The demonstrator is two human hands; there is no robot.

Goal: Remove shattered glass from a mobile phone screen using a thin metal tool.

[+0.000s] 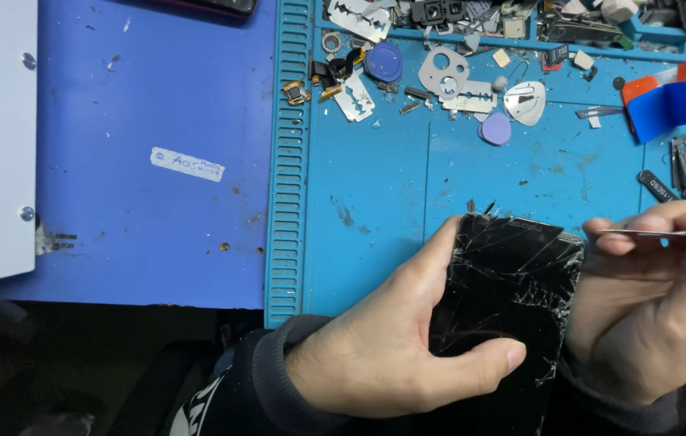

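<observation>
Phone (512, 299), black with its glass face heavily cracked, sits at the near edge of the blue work mat (375, 186), raised off the surface. Left hand (383, 355) is closed around its left side, thumb lying across the lower glass. Right hand (650, 315) is closed too, pinching a thin metal blade (654, 233) between thumb and fingertips; the blade lies flat, its tip just beside the phone's upper right corner, contact not discernible.

Progress, as judged: the glass remains seated on the body, with no lifted edge or gap visible, so separation appears barely begun. Small shards lie on the mat just beyond the phone's top edge.

Beyond the phone, at the mat's far edge, lie razor blades (355, 101), purple picks (495, 129) and loose metal parts. A paper label (188, 164) sits well to the phone's left.
</observation>
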